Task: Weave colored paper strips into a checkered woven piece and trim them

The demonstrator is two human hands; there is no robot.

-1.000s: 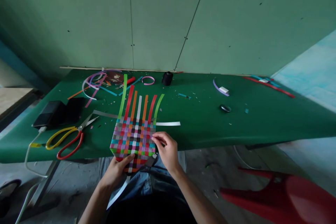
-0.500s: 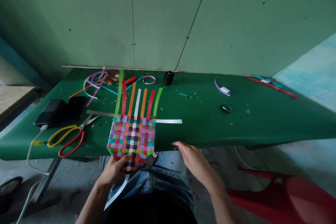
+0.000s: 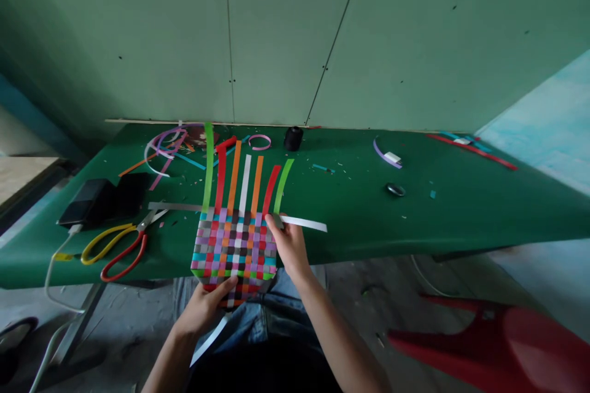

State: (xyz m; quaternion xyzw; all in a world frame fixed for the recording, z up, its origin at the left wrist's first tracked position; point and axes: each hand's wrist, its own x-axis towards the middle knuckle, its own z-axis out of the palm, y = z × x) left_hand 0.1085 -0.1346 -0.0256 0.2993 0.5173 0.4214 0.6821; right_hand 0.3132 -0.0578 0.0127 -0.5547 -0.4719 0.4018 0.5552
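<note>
A woven basket (image 3: 235,244) of many-coloured flat strips leans at the table's front edge, over my lap. Its upper side bristles with loose strip ends in green, red, orange and white. My left hand (image 3: 207,302) grips the lower end, thumb on top and fingers hidden underneath. At the upper right corner my right hand (image 3: 289,242) pinches the weave, its thumb near the base of a white strip (image 3: 306,223) that sticks out to the right. A grey strip (image 3: 175,206) juts out on the left. Another pale strip (image 3: 209,339) hangs below toward my lap.
Scissors (image 3: 131,242) with yellow and red handles lie left of the basket, beside a black box (image 3: 87,201) with a white cable. Behind are tangled strips (image 3: 170,141), a pink ring (image 3: 259,142) and a black spool (image 3: 293,138). A red chair (image 3: 498,344) stands at right.
My right hand has moved left and up from beside the basket onto its upper right corner. The basket has shifted slightly, and the white strip now slants downward to the right.
</note>
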